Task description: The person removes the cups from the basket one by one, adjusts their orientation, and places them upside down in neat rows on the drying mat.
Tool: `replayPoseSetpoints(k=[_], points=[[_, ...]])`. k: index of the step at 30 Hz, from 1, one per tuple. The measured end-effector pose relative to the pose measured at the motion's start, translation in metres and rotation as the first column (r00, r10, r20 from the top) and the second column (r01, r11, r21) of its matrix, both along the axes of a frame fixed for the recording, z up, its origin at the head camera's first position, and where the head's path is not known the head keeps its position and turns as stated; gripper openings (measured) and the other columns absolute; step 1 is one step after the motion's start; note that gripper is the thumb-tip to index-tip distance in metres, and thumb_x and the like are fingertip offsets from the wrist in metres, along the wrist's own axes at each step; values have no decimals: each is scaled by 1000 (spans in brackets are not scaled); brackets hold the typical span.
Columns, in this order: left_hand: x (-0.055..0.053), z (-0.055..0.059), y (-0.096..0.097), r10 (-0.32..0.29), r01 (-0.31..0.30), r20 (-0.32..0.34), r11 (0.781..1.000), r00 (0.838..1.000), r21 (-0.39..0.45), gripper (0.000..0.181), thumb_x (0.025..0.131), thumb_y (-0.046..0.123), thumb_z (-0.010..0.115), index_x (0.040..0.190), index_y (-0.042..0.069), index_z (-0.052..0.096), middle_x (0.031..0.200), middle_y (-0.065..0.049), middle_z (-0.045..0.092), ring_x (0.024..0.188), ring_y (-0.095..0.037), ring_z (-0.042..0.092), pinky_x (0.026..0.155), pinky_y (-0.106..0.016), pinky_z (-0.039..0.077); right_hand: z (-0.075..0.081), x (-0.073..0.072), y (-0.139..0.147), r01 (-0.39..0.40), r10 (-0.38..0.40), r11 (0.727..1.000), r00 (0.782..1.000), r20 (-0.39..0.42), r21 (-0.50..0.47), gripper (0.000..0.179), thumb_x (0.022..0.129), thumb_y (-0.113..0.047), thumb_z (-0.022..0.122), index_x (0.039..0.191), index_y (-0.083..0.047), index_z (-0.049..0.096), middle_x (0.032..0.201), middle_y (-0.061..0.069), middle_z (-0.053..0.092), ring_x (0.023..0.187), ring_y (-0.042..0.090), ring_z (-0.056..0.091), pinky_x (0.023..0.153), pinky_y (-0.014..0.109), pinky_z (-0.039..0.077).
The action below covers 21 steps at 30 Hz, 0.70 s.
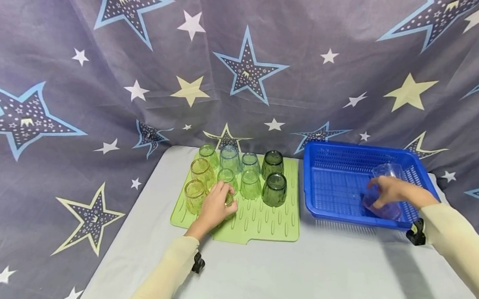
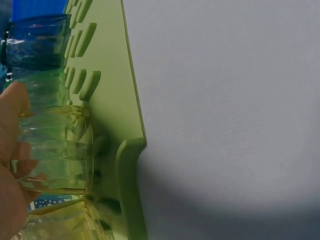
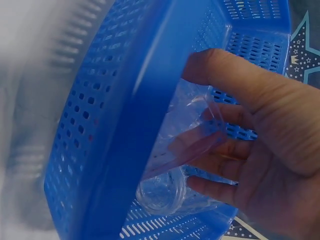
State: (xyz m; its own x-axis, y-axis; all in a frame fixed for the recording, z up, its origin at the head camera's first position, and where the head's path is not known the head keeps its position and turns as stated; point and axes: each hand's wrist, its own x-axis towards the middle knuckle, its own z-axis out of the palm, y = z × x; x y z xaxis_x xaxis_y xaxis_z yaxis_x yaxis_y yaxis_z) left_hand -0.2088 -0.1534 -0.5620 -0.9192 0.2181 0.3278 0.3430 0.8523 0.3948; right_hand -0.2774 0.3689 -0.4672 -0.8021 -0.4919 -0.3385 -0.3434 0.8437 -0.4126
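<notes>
My left hand [image 1: 215, 207] grips a yellow-tinted glass [image 2: 55, 150] at the front of the green drying mat [image 1: 258, 232], fingers and thumb around its sides. Another yellow glass [image 1: 194, 195] stands just left of that hand. Over in the blue basket [image 1: 308, 187], my right hand [image 1: 390, 190] holds a pinkish clear glass [image 3: 192, 145], its thumb on one side and fingers on the other. A colourless clear glass [image 3: 160, 192] lies in the basket beside the held one, partly hidden by the fingers in the right wrist view.
More glasses stand in rows on the mat: an amber one [image 1: 203, 170], green ones [image 1: 250, 187], blue ones [image 1: 230, 159] and dark ones [image 1: 274, 192]. The basket sits right of the mat on a white-covered table [image 1: 297, 278]. A star-patterned cloth [image 1: 241, 117] hangs behind.
</notes>
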Motion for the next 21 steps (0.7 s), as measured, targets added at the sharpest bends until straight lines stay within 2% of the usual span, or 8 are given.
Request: replayPoseSetpoints(k=[2, 4, 7, 10, 11, 15, 21], points=[[0, 0, 0, 1, -1, -7, 1000, 1000, 4, 28, 80, 19, 75, 102, 15, 58, 98, -1, 52, 84, -16, 46, 60, -24, 39, 1, 0, 0, 7, -7, 1000, 1000, 7, 10, 62, 63, -9, 84, 116, 14, 60, 66, -4, 39, 61, 12, 38, 55, 27, 34], [0, 0, 0, 2, -2, -9, 1000, 1000, 7, 29, 80, 19, 75, 103, 15, 58, 98, -1, 52, 84, -17, 47, 60, -24, 39, 3, 1, -1, 8, -9, 1000, 1000, 11, 30, 65, 63, -10, 84, 118, 15, 60, 67, -1, 45, 62, 13, 41, 56, 28, 37], [-1, 0, 1, 4, -4, -4, 1000, 1000, 9, 28, 80, 19, 74, 103, 16, 58, 99, -2, 52, 85, -17, 47, 60, -24, 40, 9, 3, 0, 2, -3, 998, 1000, 15, 64, 69, 63, -11, 84, 121, 16, 59, 83, 14, 63, 70, 18, 52, 63, 33, 49], [-2, 0, 1, 8, -8, -1, 1000, 1000, 7, 28, 80, 19, 74, 103, 16, 58, 99, -2, 53, 85, -17, 47, 60, -25, 40, 13, 7, 1, 2, -5, 996, 999, 35, 85, 66, 63, -12, 83, 120, 14, 61, 104, 25, 66, 78, 22, 58, 71, 38, 55], [-2, 0, 0, 9, -9, 0, 1000, 1000, 5, 28, 80, 20, 74, 103, 16, 58, 99, -2, 53, 85, -17, 47, 60, -24, 40, 14, 8, 2, 7, -12, 996, 999, 50, 84, 64, 63, -11, 82, 119, 13, 61, 106, 26, 65, 79, 22, 59, 71, 38, 56], [-2, -1, 0, 14, -14, 3, 1000, 1000, 0, 28, 80, 20, 74, 102, 16, 59, 99, -1, 53, 85, -17, 47, 60, -25, 40, 15, 11, 5, 26, -31, 997, 997, 73, 66, 56, 64, -10, 81, 112, 9, 61, 98, 21, 62, 75, 19, 59, 66, 32, 54], [-1, 0, 1, 19, -19, 13, 1000, 1000, 2, 28, 80, 20, 74, 103, 16, 59, 99, -1, 53, 86, -17, 47, 60, -25, 40, 16, 16, 11, 36, -34, 997, 999, -30, 71, 55, 60, -10, 81, 106, 7, 56, 93, 18, 60, 78, 24, 57, 66, 35, 51]])
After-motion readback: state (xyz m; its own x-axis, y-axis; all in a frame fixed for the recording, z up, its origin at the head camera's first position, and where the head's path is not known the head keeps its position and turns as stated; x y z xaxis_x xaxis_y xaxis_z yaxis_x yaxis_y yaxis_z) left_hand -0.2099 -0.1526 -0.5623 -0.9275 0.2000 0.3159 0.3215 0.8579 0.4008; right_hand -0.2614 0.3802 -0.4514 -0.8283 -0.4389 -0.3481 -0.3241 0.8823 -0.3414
